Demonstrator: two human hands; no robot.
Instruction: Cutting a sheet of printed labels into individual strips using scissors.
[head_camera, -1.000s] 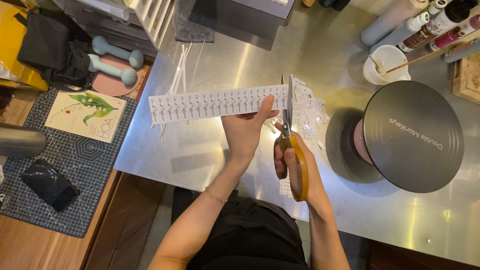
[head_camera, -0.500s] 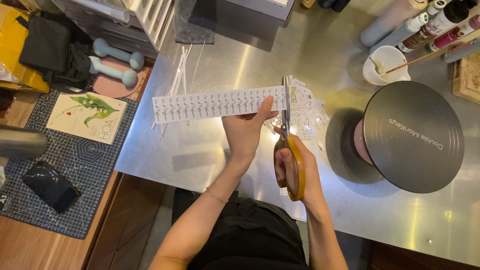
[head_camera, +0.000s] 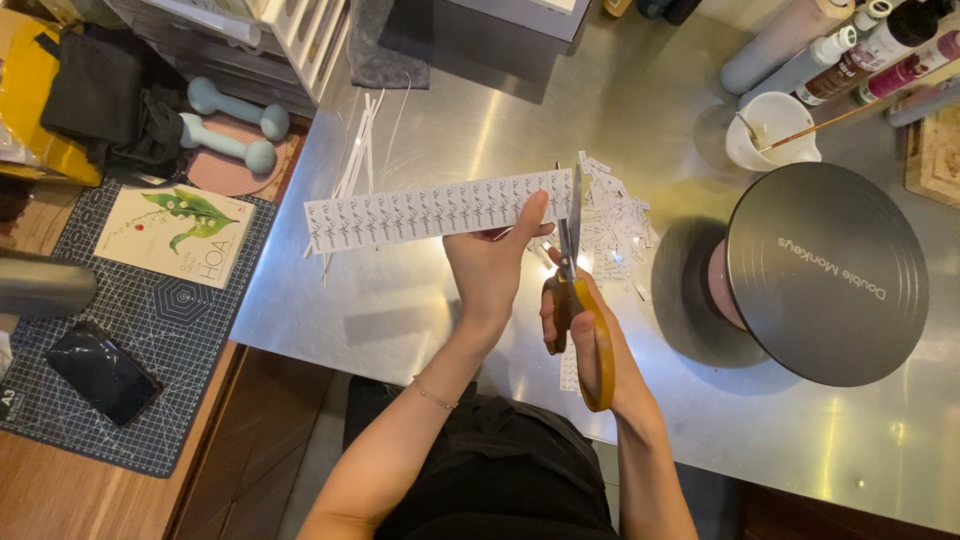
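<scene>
My left hand (head_camera: 495, 262) pinches the right end of a long white paper strip (head_camera: 430, 211) printed with a row of small labels, held level above a steel table (head_camera: 400, 310). My right hand (head_camera: 585, 335) grips orange-handled scissors (head_camera: 580, 300), blades pointing away from me and set at the strip's right edge. A heap of small cut paper labels (head_camera: 615, 220) lies on the steel just beyond the blades.
A dark round turntable stand (head_camera: 825, 272) sits to the right, with a white cup (head_camera: 772, 130) and bottles (head_camera: 850, 55) behind it. Thin white strips (head_camera: 358, 155) lie at the back left. Left of the table are a cutting mat (head_camera: 150, 330), a book (head_camera: 178, 232) and dumbbells (head_camera: 232, 125).
The paper strip has slid slightly to the right toward the scissors. Both hands stay in nearly the same place.
</scene>
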